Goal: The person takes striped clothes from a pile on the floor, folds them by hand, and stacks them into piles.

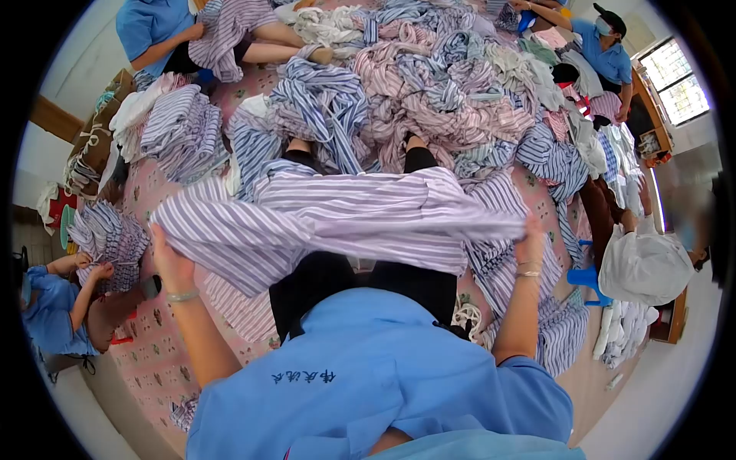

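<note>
A purple-and-white striped garment (pixel 368 201) is stretched across my lap between my two hands; its cut, shirt or trousers, I cannot make out. My left hand (pixel 173 264) grips its left end, with the fingers partly behind the cloth. At the other side my right hand (pixel 529 247) is closed on the garment's right end, which is pulled into a narrow, slightly blurred band. Below the left part of the garment lies a pink-striped cloth (pixel 241 307). Beside my right forearm are more striped garments (pixel 502 264).
A large heap of striped clothes (pixel 429 92) fills the floor ahead. At the left stands a folded stack (pixel 182 130). Co-workers sit around: one at left (pixel 57 307), one top left (pixel 157 34), one top right (pixel 606 46), one right (pixel 644 264) near a blue stool (pixel 589 285).
</note>
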The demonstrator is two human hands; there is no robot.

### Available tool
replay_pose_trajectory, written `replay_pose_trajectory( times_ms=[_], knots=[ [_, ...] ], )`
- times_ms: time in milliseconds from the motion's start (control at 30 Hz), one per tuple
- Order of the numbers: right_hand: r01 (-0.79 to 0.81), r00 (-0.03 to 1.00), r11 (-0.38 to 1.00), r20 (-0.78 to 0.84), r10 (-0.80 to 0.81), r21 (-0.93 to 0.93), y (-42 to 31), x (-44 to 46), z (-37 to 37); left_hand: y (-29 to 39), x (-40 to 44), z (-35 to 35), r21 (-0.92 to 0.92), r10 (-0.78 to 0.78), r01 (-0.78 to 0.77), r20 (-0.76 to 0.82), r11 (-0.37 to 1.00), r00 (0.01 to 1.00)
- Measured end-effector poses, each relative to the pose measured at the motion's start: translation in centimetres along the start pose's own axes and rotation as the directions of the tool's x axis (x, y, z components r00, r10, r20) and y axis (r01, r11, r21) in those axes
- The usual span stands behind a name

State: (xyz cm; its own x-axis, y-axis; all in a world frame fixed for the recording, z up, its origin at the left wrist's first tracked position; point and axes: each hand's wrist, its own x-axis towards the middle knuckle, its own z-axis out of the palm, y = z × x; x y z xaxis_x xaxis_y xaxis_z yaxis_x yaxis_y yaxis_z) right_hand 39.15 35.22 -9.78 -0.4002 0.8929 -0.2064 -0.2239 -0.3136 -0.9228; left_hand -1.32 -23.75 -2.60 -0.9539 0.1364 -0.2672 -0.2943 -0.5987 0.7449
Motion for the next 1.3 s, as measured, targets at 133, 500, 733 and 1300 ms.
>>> replay_pose_trajectory(
  times_ms=[133,500,733,1300],
  knots=[
    [-0.145,0.903,0.973,0.377,0.205,-0.181,-3.0,-1.5,4.6,1.1,-0.3,2.9,-0.004,-0.001,0.001,-0.005,1.000,1.000],
    [-0.306,0.924,0.820,0.056,0.378,-0.485,-0.9,1.3,0.5,1.7,-0.3,1.8,-0.020,0.005,-0.003,0.057,1.000,0.998],
    [-0.338,0.910,0.925,0.188,0.368,-0.174,-2.1,3.7,0.6,1.8,0.1,2.3,-0.006,0.016,-0.016,0.024,1.000,1.000],
    [-0.484,0.797,0.870,0.361,0.484,-0.096,5.0,-5.9,-4.5,5.7,-1.3,2.7,-0.001,0.159,-0.159,-0.021,0.987,0.987]
  ],
)
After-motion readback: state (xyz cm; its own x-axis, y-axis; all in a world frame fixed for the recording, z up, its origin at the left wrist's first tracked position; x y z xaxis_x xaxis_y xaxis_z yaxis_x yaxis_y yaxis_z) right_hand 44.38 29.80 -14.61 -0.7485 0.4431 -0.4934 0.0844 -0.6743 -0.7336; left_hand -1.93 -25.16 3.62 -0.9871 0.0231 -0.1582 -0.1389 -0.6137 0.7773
